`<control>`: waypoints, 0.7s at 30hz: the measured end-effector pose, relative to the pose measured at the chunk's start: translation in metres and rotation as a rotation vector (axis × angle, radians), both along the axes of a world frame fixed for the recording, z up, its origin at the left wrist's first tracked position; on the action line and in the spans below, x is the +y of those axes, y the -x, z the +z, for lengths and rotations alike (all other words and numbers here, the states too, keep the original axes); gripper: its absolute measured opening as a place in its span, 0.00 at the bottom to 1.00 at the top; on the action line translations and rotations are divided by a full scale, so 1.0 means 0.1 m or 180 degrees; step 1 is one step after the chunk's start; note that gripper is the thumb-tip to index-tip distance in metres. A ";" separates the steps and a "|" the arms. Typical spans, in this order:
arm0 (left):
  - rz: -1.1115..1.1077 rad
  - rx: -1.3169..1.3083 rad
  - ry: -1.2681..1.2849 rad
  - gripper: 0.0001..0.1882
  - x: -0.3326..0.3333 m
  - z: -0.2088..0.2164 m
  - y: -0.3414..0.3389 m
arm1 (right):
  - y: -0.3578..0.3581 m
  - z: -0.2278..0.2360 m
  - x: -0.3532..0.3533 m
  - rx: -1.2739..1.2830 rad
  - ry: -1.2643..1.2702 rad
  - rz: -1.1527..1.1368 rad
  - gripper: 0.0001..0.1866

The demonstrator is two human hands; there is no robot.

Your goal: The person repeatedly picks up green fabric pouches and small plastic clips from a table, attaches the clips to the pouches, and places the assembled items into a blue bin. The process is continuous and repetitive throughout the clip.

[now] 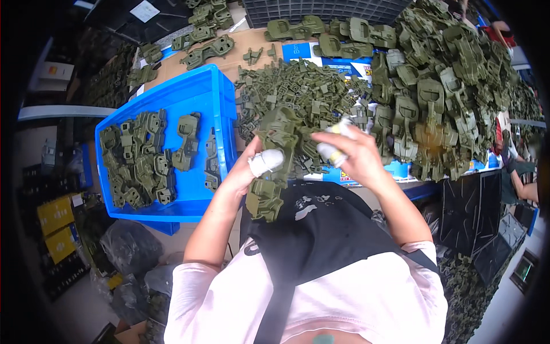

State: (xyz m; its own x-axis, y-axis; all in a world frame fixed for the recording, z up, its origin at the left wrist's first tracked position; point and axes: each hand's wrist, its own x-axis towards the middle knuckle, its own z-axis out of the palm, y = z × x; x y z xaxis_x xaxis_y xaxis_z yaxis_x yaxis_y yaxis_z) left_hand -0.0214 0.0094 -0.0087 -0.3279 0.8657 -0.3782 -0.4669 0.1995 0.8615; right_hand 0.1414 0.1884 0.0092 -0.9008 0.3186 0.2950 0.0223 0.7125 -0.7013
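Note:
My left hand point(250, 167), a white cover on its thumb, grips a long olive-green plastic toy-vehicle body point(264, 198) in front of my dark apron. The body is held lengthwise, its far end over the pile of small green plastic parts point(298, 86). My right hand point(358, 153) is just right of it, with white and yellowish covers on some digits. Its fingers are drawn together near the body's far end. Motion blur and the green parts behind hide what is between them.
To the left a blue plastic bin point(195, 211) holds several green vehicle bodies point(140, 155). A large heap of similar bodies point(429, 97) covers the table's right side. More bodies lie at the back by a black crate point(321, 10). Plastic bags point(129, 246) are on the floor at left.

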 end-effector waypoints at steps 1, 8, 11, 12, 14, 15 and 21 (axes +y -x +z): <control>-0.0165 0.0033 -0.0015 0.36 0.02 0.02 0.00 | 0.02 0.00 -0.05 -0.0044 -0.0161 0.0097 0.20; -0.0899 0.0620 -0.0118 0.34 0.06 -0.05 -0.02 | 0.01 -0.01 -0.10 -0.0881 -0.0006 0.0293 0.14; -0.0969 0.0749 -0.0142 0.34 0.04 -0.11 -0.01 | 0.00 -0.01 -0.09 -0.0935 -0.0233 0.0442 0.16; -0.0957 0.0796 -0.0146 0.34 0.04 -0.10 -0.03 | -0.01 0.00 -0.09 -0.0946 -0.0361 0.0468 0.16; -0.0932 0.0891 -0.0153 0.34 0.06 -0.06 -0.06 | -0.03 -0.14 -0.13 -0.0620 -0.0060 0.0346 0.19; -0.0942 0.0945 -0.0165 0.34 0.06 -0.06 -0.08 | -0.04 -0.19 -0.13 -0.0469 0.0078 0.0287 0.20; -0.0955 0.0996 0.0116 0.34 -0.01 -0.02 -0.12 | -0.02 -0.23 -0.13 -0.0358 -0.0145 0.0579 0.21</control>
